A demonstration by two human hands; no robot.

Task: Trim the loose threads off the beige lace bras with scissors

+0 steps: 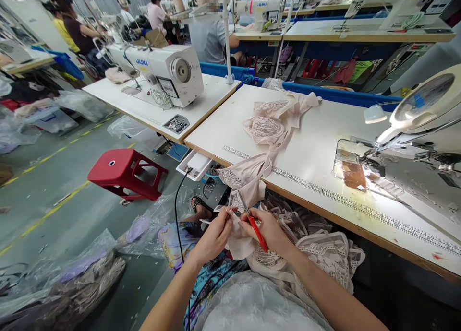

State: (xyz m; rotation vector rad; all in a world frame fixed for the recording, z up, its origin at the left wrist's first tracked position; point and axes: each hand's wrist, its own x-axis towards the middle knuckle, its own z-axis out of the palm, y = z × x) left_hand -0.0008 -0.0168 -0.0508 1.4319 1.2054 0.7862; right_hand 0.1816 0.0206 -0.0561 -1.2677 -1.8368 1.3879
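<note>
My left hand [216, 232] pinches the edge of a beige lace bra [248, 177] that hangs over the table's front edge. Red-handled scissors [256, 231] are in my right hand [271, 231], their blades pointing up and away from me. The fingers of that hand also touch the beige cloth. From my hands the bra fabric runs up onto the white tabletop, where more beige lace cups [266, 128] lie joined in a string. A heap of beige lace pieces [324, 254] rests in my lap and under the table edge, partly hidden by my right forearm.
At the right stands a sewing machine [414, 144] with a lit work area. A ruler strip [324, 199] runs along the table's front edge. Another sewing machine [158, 72] is on the adjoining table. A red stool [122, 170] and plastic-bagged fabric [86, 278] are on the floor; people sit farther back.
</note>
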